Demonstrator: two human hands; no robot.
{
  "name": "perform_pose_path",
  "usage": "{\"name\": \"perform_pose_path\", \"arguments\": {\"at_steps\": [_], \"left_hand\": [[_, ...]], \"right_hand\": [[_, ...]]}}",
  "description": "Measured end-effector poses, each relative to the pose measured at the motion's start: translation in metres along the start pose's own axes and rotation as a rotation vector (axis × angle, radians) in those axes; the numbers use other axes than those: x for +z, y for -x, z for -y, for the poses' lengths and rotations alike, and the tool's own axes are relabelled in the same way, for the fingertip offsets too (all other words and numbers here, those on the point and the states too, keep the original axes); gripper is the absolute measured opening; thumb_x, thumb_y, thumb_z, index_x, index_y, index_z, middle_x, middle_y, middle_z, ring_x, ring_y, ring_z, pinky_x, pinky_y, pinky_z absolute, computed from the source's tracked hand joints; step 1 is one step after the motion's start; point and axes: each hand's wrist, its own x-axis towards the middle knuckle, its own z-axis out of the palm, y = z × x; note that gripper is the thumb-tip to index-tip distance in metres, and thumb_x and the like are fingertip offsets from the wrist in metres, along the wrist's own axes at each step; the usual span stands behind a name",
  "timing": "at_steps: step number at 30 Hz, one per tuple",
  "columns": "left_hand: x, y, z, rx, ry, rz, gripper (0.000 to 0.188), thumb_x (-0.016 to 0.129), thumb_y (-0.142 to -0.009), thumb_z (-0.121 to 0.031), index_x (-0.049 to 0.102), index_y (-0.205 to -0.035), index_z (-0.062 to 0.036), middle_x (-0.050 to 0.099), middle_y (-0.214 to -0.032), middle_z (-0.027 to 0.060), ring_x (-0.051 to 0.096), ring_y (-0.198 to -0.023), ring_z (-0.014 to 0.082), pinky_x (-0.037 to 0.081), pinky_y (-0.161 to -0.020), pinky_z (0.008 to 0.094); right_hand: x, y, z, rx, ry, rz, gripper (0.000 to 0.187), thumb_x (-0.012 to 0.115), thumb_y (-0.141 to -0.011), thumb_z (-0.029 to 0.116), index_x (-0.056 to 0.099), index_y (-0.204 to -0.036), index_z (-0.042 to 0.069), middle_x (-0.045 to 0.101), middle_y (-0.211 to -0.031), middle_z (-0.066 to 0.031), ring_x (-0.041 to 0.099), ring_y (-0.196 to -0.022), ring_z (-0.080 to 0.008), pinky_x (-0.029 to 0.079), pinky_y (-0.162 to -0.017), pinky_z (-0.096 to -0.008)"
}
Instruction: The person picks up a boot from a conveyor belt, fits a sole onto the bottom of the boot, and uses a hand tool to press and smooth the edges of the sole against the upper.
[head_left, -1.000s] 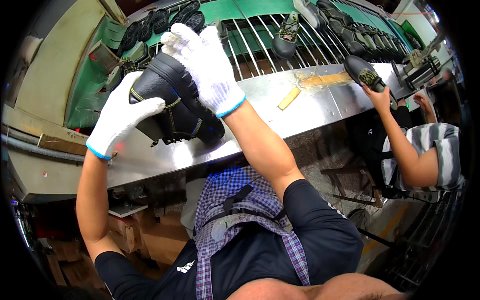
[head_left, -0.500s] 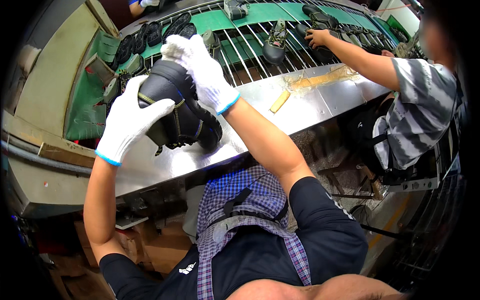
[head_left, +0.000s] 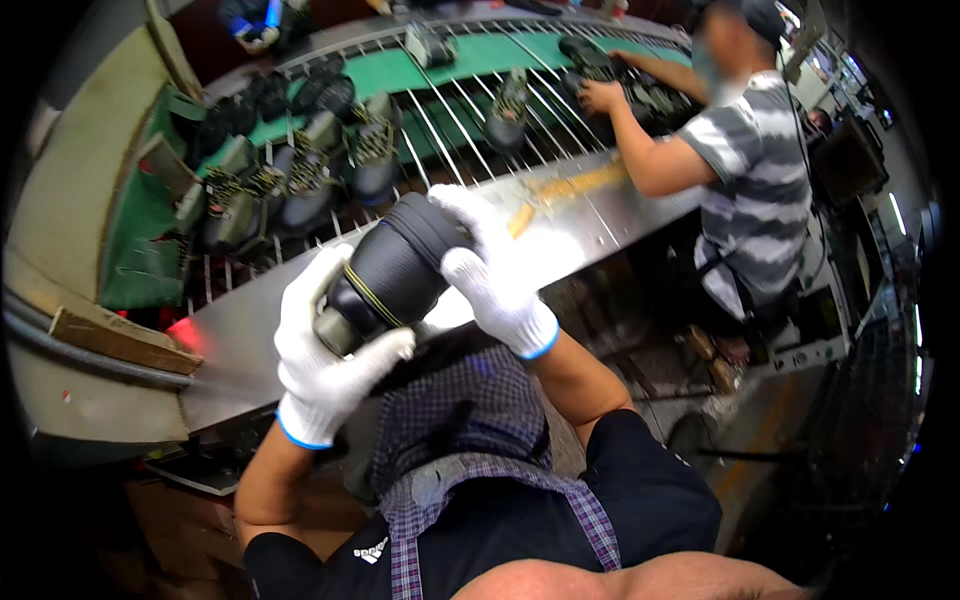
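A black leather shoe with yellow stitching is held up between my two hands, in front of the bench edge. My left hand, in a white knit glove with a blue cuff, wraps round its lower left end, where a grey-green part shows. My right hand, gloved the same way, grips the other end by the thick black sole, fingers at the top and thumb below. The far side of the shoe and some fingertips are hidden.
Several shoes lie on a metal rod rack above a green belt. A steel ledge runs along its front, with a yellowish strip. At right a co-worker handles shoes; another person's gloved hands show far left.
Both hands have brought the shoe nearer to me and turned it. The view has shifted, and more shoes on the rack show behind it. The co-worker at right appears more upright.
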Motion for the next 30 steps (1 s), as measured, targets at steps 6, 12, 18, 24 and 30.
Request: {"name": "perform_pose_path", "arguments": {"at_steps": [6,12,18,24,30], "left_hand": [[0.075,0.057,-0.021,0.382,-0.071,0.24,0.071,0.096,-0.066,-0.028,0.064,-0.122,0.0013,0.069,-0.12,0.0242,0.069,-0.106,0.0452,0.056,-0.094,0.0533],[0.1,0.095,-0.012,0.567,-0.144,0.677,0.042,0.071,-0.077,-0.019,0.074,-0.116,-0.0024,0.071,-0.119,0.0199,0.068,-0.104,0.0378,0.056,-0.089,0.0532],[0.097,0.104,0.005,0.602,-0.079,0.804,0.042,0.071,-0.075,-0.018,0.073,-0.114,-0.0032,0.07,-0.117,0.0186,0.068,-0.099,0.0367,0.057,-0.086,0.0517],[0.088,0.088,0.002,0.669,-0.134,0.875,0.048,0.072,-0.082,-0.02,0.074,-0.127,-0.005,0.071,-0.137,0.0169,0.069,-0.126,0.0367,0.054,-0.112,0.055],[0.078,0.084,0.008,0.756,-0.12,0.954,0.043,0.069,-0.089,-0.017,0.072,-0.13,-0.0034,0.07,-0.14,0.016,0.069,-0.129,0.033,0.054,-0.114,0.0494]], "right_hand": [[-0.072,0.098,0.061,0.404,0.057,0.025,0.062,0.065,-0.103,0.035,0.057,-0.148,-0.007,0.065,-0.14,-0.0212,0.064,-0.13,-0.0299,0.046,-0.117,-0.0416],[-0.091,0.188,0.062,0.808,-0.066,-0.017,0.064,0.056,-0.097,0.022,0.055,-0.155,-0.005,0.062,-0.15,-0.0163,0.059,-0.138,-0.0259,0.043,-0.122,-0.0393],[-0.078,0.208,0.051,0.759,0.241,0.096,0.045,0.056,-0.108,0.017,0.063,-0.147,-0.004,0.07,-0.14,-0.0219,0.068,-0.13,-0.0303,0.05,-0.115,-0.04],[-0.078,0.181,0.066,0.579,0.75,0.309,0.041,0.066,-0.105,0.029,0.068,-0.135,0.001,0.074,-0.117,-0.0207,0.077,-0.092,-0.0393,0.063,-0.082,-0.0439],[-0.088,0.158,0.063,0.645,0.797,0.678,0.047,0.067,-0.104,0.043,0.072,-0.131,0.005,0.074,-0.107,-0.0185,0.076,-0.088,-0.0384,0.062,-0.08,-0.0462]]}}
